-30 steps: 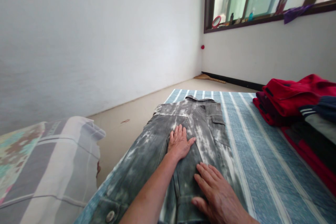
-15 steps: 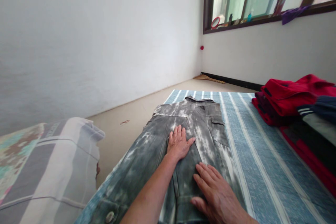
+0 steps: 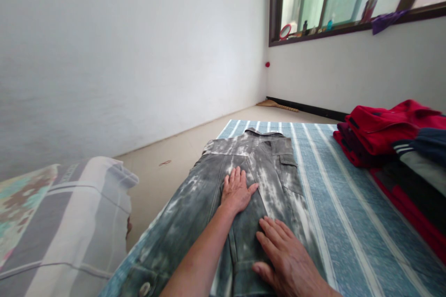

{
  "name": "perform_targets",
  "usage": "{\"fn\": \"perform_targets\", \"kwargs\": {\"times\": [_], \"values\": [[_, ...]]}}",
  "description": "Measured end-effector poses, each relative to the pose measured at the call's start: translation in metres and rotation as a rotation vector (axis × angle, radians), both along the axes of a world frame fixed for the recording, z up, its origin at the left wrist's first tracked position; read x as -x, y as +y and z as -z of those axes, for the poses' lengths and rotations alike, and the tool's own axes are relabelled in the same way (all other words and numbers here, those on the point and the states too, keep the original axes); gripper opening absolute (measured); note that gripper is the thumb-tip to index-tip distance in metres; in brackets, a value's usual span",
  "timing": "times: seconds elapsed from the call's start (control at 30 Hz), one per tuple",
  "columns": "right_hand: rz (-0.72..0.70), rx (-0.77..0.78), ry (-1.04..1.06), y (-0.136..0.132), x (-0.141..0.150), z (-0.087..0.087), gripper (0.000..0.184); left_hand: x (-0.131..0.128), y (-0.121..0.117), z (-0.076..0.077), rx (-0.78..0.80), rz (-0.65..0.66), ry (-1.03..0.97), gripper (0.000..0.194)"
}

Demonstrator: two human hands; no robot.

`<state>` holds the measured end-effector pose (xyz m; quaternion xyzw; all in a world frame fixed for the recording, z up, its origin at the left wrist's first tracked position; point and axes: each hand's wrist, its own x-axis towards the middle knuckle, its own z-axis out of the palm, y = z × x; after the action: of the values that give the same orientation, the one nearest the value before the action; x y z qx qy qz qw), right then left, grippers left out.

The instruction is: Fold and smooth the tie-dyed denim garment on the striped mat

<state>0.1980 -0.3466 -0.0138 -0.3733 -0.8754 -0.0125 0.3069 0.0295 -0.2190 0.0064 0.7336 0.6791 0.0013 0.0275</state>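
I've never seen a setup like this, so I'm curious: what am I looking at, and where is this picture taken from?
There is no machine here. These are a person's own bare hands, seen through a camera worn on their head, looking forward and down. The left hand and right hand lie open and flat on a bleach-patterned denim jacket, holding nothing. The jacket lies on a blue striped mat. To the right of it sit folded clothes, with red ones on top, and to the left is a pillow.
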Motion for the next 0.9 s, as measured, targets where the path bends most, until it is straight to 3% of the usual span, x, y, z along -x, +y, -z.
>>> {"fn": "perform_targets", "kwargs": {"times": [0.6, 0.9], "values": [[0.011, 0.024, 0.000, -0.0013, 0.0017, 0.0038, 0.044, -0.0008, -0.0012, -0.0034, 0.020, 0.000, -0.012, 0.080], [0.019, -0.043, 0.016, -0.0011, 0.0022, 0.0001, 0.045, -0.0017, -0.0016, -0.0051, 0.029, -0.009, -0.018, 0.080]]}}
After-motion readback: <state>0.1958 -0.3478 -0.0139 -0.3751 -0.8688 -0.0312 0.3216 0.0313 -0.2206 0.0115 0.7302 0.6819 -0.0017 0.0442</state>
